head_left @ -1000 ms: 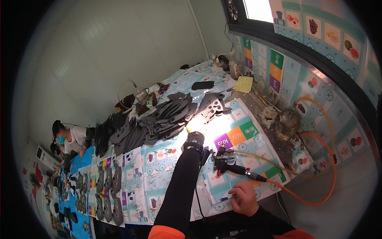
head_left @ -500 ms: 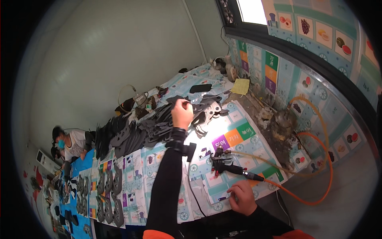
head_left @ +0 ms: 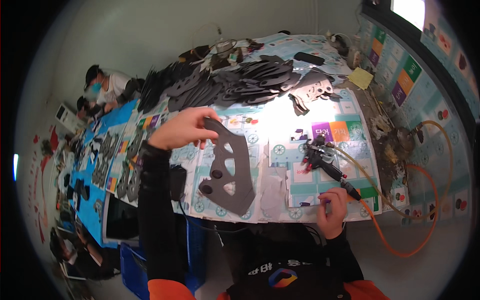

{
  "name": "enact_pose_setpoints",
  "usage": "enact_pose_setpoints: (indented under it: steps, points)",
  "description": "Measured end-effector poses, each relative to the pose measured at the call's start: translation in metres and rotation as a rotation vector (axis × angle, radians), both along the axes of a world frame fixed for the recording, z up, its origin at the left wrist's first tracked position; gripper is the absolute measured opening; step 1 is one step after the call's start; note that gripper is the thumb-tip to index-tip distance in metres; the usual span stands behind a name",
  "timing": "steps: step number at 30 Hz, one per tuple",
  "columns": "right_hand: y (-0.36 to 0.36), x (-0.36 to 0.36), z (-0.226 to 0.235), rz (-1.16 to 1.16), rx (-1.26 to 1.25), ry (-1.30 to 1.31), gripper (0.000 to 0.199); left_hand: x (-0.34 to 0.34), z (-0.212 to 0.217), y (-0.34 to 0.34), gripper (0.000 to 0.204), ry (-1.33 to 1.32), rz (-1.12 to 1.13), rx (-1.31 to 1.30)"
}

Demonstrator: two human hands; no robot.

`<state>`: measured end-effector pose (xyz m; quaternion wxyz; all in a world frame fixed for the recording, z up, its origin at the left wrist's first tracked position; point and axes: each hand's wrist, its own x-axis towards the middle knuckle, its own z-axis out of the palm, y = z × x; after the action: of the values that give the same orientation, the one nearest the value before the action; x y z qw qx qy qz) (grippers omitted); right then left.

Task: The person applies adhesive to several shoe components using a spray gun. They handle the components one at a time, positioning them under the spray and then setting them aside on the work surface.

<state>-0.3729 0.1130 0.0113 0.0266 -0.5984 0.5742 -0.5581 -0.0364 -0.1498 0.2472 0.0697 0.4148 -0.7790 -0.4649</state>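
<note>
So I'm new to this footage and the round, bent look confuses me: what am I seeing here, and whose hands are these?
The picture comes from a wide fisheye camera worn on a person's head, looking down, so straight edges bend near the rim. No machine is at work, only two bare hands in black sleeves. The left hand holds up a flat dark grey cut piece with holes in it. The right hand rests at the near edge of the table, touching the handle end of a small spray gun fed by an orange hose. Farther back lies a pile of similar dark pieces. Other people sit at the left.
</note>
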Motion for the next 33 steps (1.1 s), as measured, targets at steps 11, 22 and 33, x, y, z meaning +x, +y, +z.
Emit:
enact_pose_setpoints:
  steps: [11,22,33]
  points:
    - [-0.020,-0.023,0.099,0.042,0.365,0.247,0.040,0.025,-0.193,0.127,0.076,-0.505,0.538,-0.636]
    - [-0.122,-0.070,0.071,0.268,0.862,0.750,0.077,0.015,-0.227,0.157,0.041,0.320,0.767,-0.461]
    - [-0.134,-0.001,0.133,0.412,1.181,-0.138,0.059,0.034,-0.240,0.142,0.031,0.238,0.660,-0.651]
